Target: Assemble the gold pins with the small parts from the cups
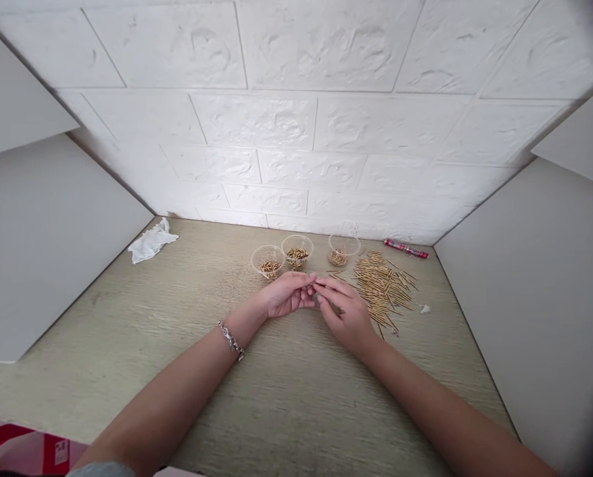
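My left hand [291, 295] is closed, palm partly up, its thumb and fingertips pinched on something too small to make out. My right hand [344, 311] meets it fingertip to fingertip, its thumb and fingers also closed on something tiny. Just behind my left hand stand two clear cups, the left cup [268, 250] holding small copper-coloured pieces and the middle cup [297, 240] holding brass-coloured pieces. A third clear cup [344, 238] holds thin pale gold bits. Many thin gold rods [380, 285] lie in a loose pile beyond and right of my right hand.
A crumpled white tissue [152, 241] lies at the back left of the wooden table [256, 397]. A red tube-shaped packet [405, 248] rests against the white brick-patterned wall [286, 119]. Grey panels stand at both sides. Something red and pink [22, 447] shows at the lower left.
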Motion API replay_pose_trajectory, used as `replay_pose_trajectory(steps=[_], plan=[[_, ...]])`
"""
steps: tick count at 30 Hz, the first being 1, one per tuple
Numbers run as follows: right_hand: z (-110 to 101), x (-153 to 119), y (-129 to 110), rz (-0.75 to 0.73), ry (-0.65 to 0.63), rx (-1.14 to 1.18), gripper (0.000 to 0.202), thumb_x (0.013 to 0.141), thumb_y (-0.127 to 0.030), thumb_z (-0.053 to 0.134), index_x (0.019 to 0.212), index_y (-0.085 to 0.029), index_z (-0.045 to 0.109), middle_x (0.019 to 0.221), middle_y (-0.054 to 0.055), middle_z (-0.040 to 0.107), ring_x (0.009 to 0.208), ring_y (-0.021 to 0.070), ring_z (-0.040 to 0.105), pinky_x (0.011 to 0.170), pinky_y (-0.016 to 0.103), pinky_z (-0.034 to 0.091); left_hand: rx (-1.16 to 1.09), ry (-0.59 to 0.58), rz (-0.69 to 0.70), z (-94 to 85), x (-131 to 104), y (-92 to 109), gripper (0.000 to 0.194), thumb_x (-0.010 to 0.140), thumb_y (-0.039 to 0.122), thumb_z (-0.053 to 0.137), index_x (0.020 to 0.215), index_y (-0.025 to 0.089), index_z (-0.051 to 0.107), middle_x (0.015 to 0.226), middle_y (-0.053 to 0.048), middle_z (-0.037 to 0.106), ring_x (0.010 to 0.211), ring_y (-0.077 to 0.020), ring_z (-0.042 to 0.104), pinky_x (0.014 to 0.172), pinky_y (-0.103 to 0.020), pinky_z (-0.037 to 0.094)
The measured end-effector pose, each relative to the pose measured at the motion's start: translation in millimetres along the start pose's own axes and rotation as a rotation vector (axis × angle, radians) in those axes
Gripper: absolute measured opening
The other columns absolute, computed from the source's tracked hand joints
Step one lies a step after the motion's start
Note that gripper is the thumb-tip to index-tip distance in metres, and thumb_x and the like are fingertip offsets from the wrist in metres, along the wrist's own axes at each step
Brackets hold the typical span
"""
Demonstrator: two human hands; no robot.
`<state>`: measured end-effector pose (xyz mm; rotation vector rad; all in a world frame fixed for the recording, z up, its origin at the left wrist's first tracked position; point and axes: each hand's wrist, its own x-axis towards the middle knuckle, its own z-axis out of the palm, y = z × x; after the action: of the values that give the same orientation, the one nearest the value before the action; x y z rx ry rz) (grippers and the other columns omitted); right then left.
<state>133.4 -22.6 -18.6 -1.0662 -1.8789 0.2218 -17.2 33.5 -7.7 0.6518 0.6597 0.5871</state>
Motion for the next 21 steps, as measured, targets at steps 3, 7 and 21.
replay_pose_trajectory(steps=[3,7,21], plan=[[0.2,0.2,1.8,0.006,-0.002,-0.005,0.031,0.083,-0.016,0.045,0.107,-0.024,0.064,0.107,0.007,0.064,0.101,0.0185,0.059,0.09,0.038,0.048,0.028,-0.028,-0.004,-2.9,0.5,1.9,0.026,0.07,0.03,0.07,0.065,0.008,0.057,0.053,0.001,0.054,0.053,-0.0061,0.052,0.065,-0.024,0.047],[0.7,0.2,3.7,0.043,0.009,-0.024,0.032,0.083,-0.016,0.044,0.107,-0.023,0.065,0.108,0.007,0.064,0.101,0.0189,0.059,0.091,0.038,0.048,0.015,0.004,0.002,-1.5,1.2,0.7,0.021,0.071,0.026,0.069,0.07,0.008,0.059,0.059,0.0,0.057,0.055,-0.0051,0.053,0.065,-0.022,0.048],[-1.8,4.4,8.3,0.096,0.007,0.095,0.029,0.079,-0.013,0.044,0.096,-0.021,0.066,0.108,0.006,0.065,0.101,0.0164,0.059,0.091,0.034,0.047,0.009,0.107,0.076,7.3,-0.3,-0.1,0.015,0.07,0.02,0.07,0.071,0.01,0.06,0.056,0.003,0.053,0.052,-0.0035,0.051,0.06,-0.017,0.051]])
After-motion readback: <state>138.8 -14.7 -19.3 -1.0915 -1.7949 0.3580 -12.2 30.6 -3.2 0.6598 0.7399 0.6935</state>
